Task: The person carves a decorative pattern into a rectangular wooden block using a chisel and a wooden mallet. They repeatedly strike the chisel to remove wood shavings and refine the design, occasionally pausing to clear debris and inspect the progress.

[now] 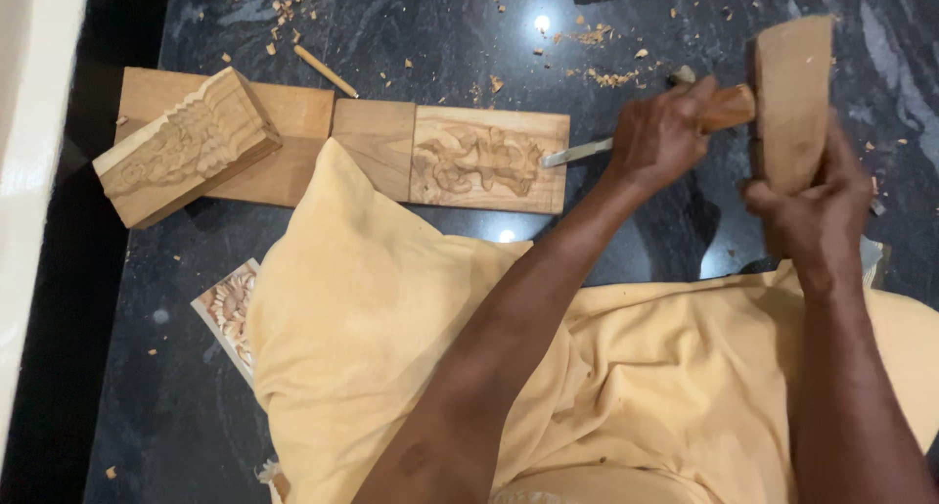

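Half-carved floral relief on the wooden panel [487, 159], beyond the left hand [657, 137] whose fingers grip a chisel [626, 144]; right hand [812, 206] fingers clasp a wooden mallet [790, 98]; panel's end uncut.

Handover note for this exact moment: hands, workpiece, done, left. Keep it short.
Left hand grips the chisel, blade tip at the right edge of the carved panel.
Right hand holds the wooden mallet raised by the chisel's handle end.
Panel lies flat on the dark floor; a finished-looking carved block rests on a plain board at left.
Done: floral relief roughed in.
Left: apparently more cutting on its right side.
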Motion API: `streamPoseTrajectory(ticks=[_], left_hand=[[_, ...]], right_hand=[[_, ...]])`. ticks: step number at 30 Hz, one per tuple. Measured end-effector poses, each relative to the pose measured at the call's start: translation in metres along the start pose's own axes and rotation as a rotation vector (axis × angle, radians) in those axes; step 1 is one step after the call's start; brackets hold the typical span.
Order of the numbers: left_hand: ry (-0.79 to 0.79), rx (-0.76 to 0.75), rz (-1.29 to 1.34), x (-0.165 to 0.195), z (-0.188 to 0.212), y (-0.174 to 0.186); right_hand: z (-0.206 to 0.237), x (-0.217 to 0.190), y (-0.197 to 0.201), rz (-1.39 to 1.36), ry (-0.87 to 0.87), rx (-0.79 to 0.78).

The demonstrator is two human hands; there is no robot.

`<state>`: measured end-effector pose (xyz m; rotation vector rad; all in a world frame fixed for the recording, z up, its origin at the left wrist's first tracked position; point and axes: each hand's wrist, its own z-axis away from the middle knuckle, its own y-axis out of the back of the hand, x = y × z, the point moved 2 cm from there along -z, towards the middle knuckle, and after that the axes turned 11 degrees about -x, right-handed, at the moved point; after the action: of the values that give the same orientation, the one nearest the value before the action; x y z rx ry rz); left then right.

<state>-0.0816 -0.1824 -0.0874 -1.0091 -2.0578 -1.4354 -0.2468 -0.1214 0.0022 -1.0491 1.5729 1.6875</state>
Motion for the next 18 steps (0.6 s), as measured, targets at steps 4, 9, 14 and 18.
streamPoseTrajectory(ticks=[4,9,14,18], left_hand=[[-0.047,0.066,0.056,-0.004,0.002,-0.001],[-0.190,0.112,-0.110,0.011,0.001,0.001],[-0.346,0.133,-0.064,0.066,0.004,-0.002],[-0.323,0.054,-0.013,0.071,0.025,0.002]], right_hand=[[0.001,-0.004,-0.005,0.039,0.105,-0.013],[0.013,-0.007,-0.004,-0.033,0.089,0.010],[0.028,-0.006,0.022,-0.111,0.008,0.080],[0.047,-0.009,0.035,-0.100,0.002,0.148]])
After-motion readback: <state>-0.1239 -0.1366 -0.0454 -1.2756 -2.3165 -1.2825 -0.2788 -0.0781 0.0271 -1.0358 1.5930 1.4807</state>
